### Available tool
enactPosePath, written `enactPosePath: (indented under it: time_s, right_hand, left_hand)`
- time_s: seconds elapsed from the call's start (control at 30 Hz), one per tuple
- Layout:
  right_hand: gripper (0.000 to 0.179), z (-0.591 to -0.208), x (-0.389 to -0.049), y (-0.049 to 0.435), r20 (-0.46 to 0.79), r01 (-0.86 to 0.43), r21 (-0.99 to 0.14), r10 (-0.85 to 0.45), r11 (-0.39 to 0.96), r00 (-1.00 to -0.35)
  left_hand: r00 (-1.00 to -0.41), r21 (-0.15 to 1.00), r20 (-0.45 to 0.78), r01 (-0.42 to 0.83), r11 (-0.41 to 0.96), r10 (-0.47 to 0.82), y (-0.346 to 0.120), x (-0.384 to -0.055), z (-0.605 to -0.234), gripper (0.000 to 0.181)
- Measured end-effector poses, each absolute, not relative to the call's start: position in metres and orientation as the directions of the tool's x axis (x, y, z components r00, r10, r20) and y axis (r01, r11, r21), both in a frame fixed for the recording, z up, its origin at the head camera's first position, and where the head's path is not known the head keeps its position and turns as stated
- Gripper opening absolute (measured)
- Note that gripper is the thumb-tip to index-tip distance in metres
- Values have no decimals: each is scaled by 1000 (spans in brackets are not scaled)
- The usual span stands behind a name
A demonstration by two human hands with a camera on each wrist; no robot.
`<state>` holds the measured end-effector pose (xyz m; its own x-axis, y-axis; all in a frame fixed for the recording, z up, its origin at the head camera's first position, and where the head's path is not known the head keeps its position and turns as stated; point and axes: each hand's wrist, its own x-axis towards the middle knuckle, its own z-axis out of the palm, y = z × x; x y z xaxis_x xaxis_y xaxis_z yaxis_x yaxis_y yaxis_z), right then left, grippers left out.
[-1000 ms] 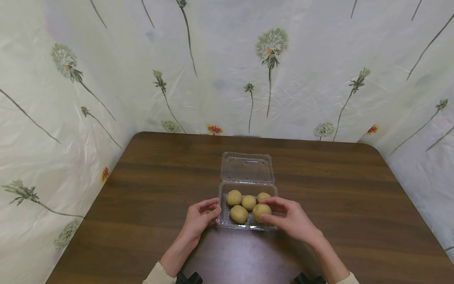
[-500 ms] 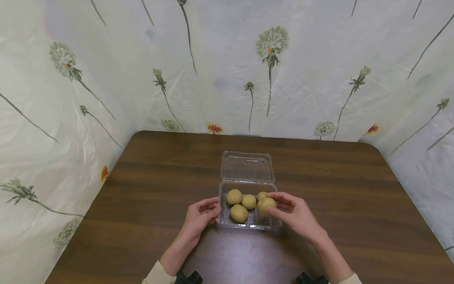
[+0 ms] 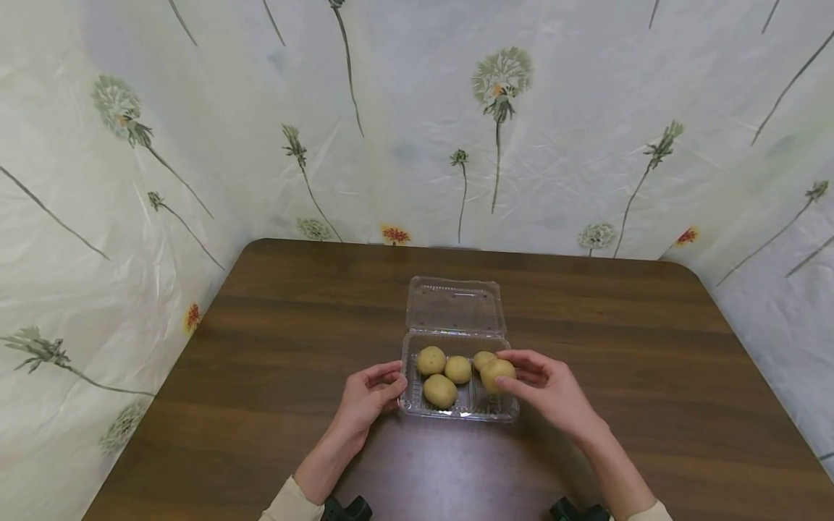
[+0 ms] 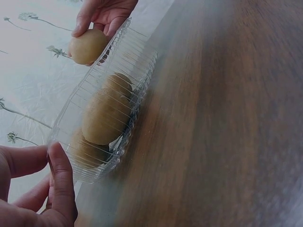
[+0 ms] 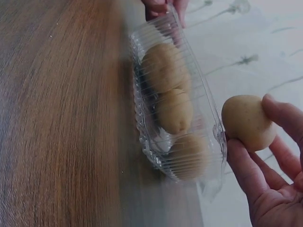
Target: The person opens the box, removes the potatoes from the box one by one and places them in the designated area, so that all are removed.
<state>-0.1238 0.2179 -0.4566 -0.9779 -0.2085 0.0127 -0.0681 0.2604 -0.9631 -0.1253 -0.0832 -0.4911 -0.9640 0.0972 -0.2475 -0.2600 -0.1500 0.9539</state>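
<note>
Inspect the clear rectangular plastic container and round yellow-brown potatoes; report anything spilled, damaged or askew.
Nothing stands out: the clear rectangular plastic container sits open without visible cracks, four round yellow-brown potatoes lie inside, and the right hand holds a fifth potato.

Potatoes: dull yellow-tan, with small darker specks on the skins. Box: clear, colourless plastic; fine parallel ribs pattern the walls. Table: dark brown, streaked with darker wood grain; greyish sheen shows in front of the box. Sheet: off-white to pale grey, printed with grey-green dandelion heads, thin dark stems and orange-red blooms. Sleeves: plain cream. Wrist gear: near-black.
</note>
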Motion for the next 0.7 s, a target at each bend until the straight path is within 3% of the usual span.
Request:
enactPosePath:
  time_s: [0.7]
  right_hand:
    - [44, -458, -127, 229, -13, -29, -971, -173, 239, -985]
  left_hand:
    - [-963, 952, -253, -265, -156, 96, -83, -125, -490, 37]
